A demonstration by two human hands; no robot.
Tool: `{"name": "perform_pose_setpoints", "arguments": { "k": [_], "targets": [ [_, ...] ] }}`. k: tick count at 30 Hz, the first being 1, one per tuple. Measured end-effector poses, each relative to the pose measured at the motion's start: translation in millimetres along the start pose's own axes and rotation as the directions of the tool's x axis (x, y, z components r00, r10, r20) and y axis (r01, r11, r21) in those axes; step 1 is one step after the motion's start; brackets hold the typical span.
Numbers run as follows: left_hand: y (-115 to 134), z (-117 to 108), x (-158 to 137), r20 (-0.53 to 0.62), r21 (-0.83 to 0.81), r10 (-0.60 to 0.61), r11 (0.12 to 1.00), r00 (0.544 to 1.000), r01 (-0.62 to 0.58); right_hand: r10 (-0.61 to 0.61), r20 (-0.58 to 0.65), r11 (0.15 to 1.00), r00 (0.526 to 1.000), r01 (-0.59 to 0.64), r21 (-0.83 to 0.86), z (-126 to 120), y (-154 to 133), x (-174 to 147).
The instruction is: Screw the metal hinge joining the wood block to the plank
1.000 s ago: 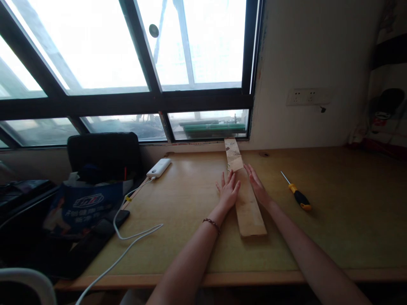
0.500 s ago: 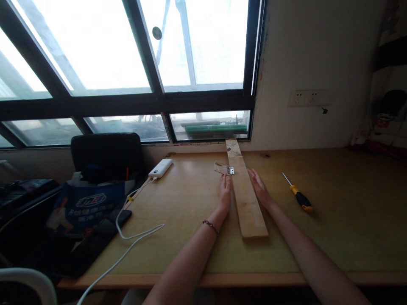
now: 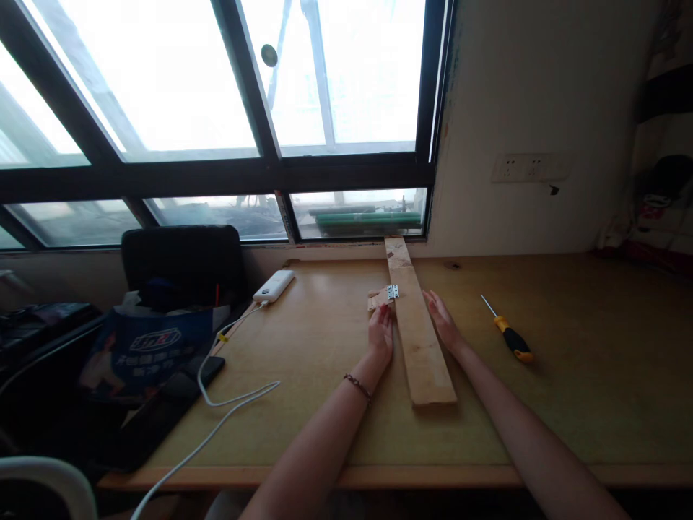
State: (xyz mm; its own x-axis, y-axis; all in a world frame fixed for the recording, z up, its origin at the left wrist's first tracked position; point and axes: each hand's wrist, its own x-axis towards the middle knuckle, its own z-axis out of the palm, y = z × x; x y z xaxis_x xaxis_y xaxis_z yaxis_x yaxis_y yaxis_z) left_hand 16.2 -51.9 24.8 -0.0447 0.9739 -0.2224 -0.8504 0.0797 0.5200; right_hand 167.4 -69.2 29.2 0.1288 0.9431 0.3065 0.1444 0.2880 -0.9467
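Note:
A long wooden board (image 3: pixel 421 336) lies flat on the table, pointing away from me toward the window. A small metal hinge (image 3: pixel 393 291) sits at its left edge and joins it to a short wooden piece (image 3: pixel 379 300). My left hand (image 3: pixel 381 336) is left of the board, its fingers closed at the near side of the short piece; part of the grip is hidden. My right hand (image 3: pixel 444 321) rests along the board's right edge, fingers stretched out and open, holding nothing.
To the right lies a yellow-and-black screwdriver (image 3: pixel 513 339). A white power bank (image 3: pixel 273 287) with a white cable (image 3: pixel 238 402) is at the left edge of the table (image 3: pixel 314 426). A black chair (image 3: pixel 181 260) with a blue bag (image 3: pixel 151 354) stands further left.
The short wooden piece has turned at the hinge, and more of the hinge shows. My left fingers have curled in at the piece. My right hand has hardly moved.

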Motion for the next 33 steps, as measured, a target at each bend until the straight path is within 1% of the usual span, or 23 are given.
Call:
{"name": "perform_pose_setpoints", "arguments": {
  "k": [3,5,6,7,8,10,11,12,14,16,18,21,22,23,24,25,27,28,30,31,33],
  "targets": [
    [-1.7,-3.6,1.6,-0.006,0.026,0.015,1.0,1.0,-0.015,0.005,-0.009,1.0,1.0,-0.005,-0.014,-0.7,2.8,1.5],
    [-3.8,-6.0,0.9,-0.015,0.127,0.067,0.99,0.998,-0.064,0.003,-0.017,1.0,1.0,-0.003,-0.016,-0.8,4.1,2.2],
    [-4.8,-6.8,-0.5,-0.016,0.213,0.111,0.971,0.994,-0.105,0.0,-0.019,1.0,1.0,0.0,-0.016,-0.8,4.2,2.2],
    [-5.5,-7.2,-2.4,-0.008,0.316,0.171,0.935,0.985,-0.16,-0.005,-0.021,1.0,1.0,0.005,-0.015,-0.7,3.8,2.0],
    [-6.0,-7.2,-5.0,0.018,0.423,0.241,0.877,0.97,-0.225,-0.01,-0.022,1.0,1.0,0.01,-0.011,-0.5,3.1,1.4],
    [-6.5,-6.3,-11.3,0.122,0.594,0.362,0.719,0.924,-0.36,-0.014,-0.021,1.0,1.0,0.014,-0.004,0.0,0.8,-0.1],
    [-6.6,-5.6,-14.5,0.187,0.645,0.394,0.642,0.9,-0.415,-0.011,-0.023,1.0,1.0,0.011,-0.003,0.2,-0.4,-0.8],
    [-6.7,-5.0,-17.5,0.248,0.676,0.403,0.579,0.881,-0.456,-0.005,-0.026,1.0,1.0,0.005,-0.003,0.4,-1.5,-1.5],
    [-7.0,-4.2,-21.8,0.337,0.71,0.383,0.497,0.86,-0.499,0.02,-0.032,1.0,0.999,-0.02,-0.012,0.8,-2.6,-2.2],
    [-7.4,-4.3,-23.9,0.376,0.728,0.363,0.453,0.853,-0.514,0.049,-0.039,0.999,0.998,-0.05,-0.019,1.1,-2.4,-2.2],
    [-7.4,-4.8,-24.3,0.383,0.734,0.364,0.438,0.849,-0.519,0.069,-0.045,0.997,0.997,-0.07,-0.017,1.4,-1.7,-1.9],
    [-7.1,-5.1,-23.1,0.37,0.722,0.37,0.462,0.852,-0.514,0.077,-0.059,0.997,0.995,-0.078,-0.009,1.7,-1.0,-1.6],
    [-7.2,-5.2,-22.0,0.358,0.71,0.366,0.491,0.859,-0.505,0.077,-0.059,0.997,0.995,-0.078,-0.01,1.7,-1.1,-1.6],
    [-7.5,-5.4,-20.5,0.335,0.689,0.354,0.541,0.873,-0.483,0.075,-0.058,0.997,0.996,-0.076,-0.012,1.7,-1.3,-1.6],
    [-7.8,-5.7,-18.4,0.294,0.653,0.331,0.616,0.897,-0.441,0.072,-0.055,0.997,0.996,-0.073,-0.015,1.6,-1.4,-1.6],
    [-8.1,-6.2,-15.6,0.232,0.597,0.297,0.708,0.926,-0.377,0.069,-0.051,0.997,0.996,-0.07,-0.019,1.4,-1.6,-1.6],
    [-8.0,-7.7,-8.6,0.085,0.41,0.197,0.887,0.977,-0.215,0.061,-0.057,0.998,0.996,-0.063,-0.03,0.5,-1.3,-1.3],
    [-7.4,-8.6,-4.8,0.023,0.297,0.145,0.944,0.989,-0.145,0.057,-0.068,0.997,0.996,-0.06,-0.041,-0.1,-0.9,-1.1],
    [-5.0,-10.5,2.4,-0.04,0.114,0.077,0.991,0.996,-0.072,0.047,-0.096,0.996,0.994,-0.054,-0.067,-1.7,0.4,-0.4],
    [-3.4,-11.3,5.2,-0.044,0.057,0.062,0.997,0.997,-0.06,0.043,-0.107,0.996,0.993,-0.052,-0.077,-2.5,1.3,-0.1],
    [-0.1,-12.4,8.6,-0.033,-0.002,0.058,0.998,0.998,-0.058,0.039,-0.117,0.995,0.992,-0.05,-0.089,-3.8,2.9,0.5]
  ]
}}
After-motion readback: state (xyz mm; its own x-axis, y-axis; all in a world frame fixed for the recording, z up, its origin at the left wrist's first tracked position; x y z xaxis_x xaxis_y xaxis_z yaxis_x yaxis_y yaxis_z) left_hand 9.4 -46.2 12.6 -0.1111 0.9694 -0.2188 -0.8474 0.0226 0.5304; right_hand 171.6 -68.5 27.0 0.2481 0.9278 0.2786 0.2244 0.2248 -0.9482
